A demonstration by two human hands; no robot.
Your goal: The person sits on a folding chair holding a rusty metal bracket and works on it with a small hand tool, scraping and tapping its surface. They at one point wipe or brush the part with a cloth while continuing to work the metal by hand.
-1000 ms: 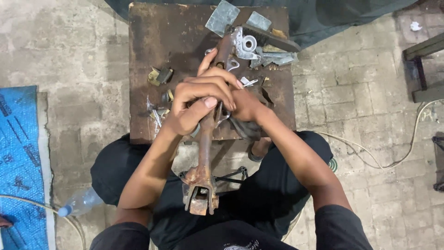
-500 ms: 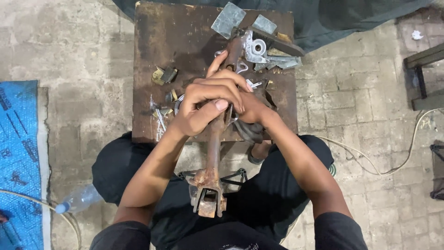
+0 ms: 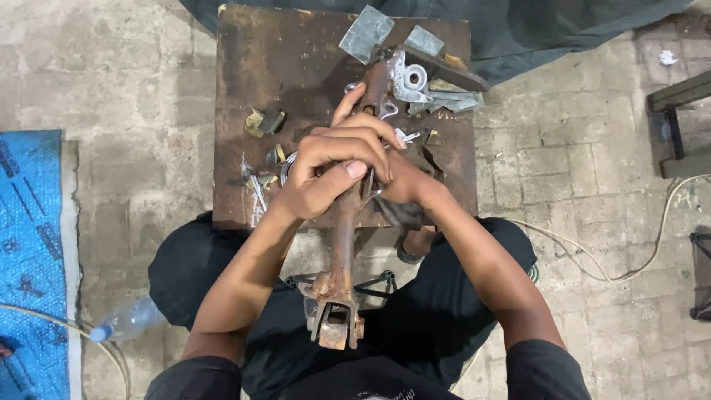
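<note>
A long rusty metal shaft (image 3: pixel 344 244) with a forked bracket at its near end (image 3: pixel 335 324) lies across my lap and onto a dark low metal table (image 3: pixel 252 67). My left hand (image 3: pixel 326 174) wraps around the shaft at the table's near edge, thumb on top. My right hand (image 3: pixel 404 181) is mostly hidden behind the left and grips the same shaft from the right side. The shaft's far end (image 3: pixel 376 78) reaches a pale metal fitting with a round hole (image 3: pixel 411 78).
Grey metal plates (image 3: pixel 366 33) and scraps (image 3: pixel 452 100) lie at the table's far right, small brass-coloured bits (image 3: pixel 263 122) at its middle. A plastic bottle (image 3: pixel 126 322) and blue sheet (image 3: pixel 29 244) lie left on the stone floor. A white cable (image 3: pixel 629 270) runs right.
The view has shifted a little, so the table and shaft sit slightly higher and to the right. Both hands keep the same grip on the shaft.
</note>
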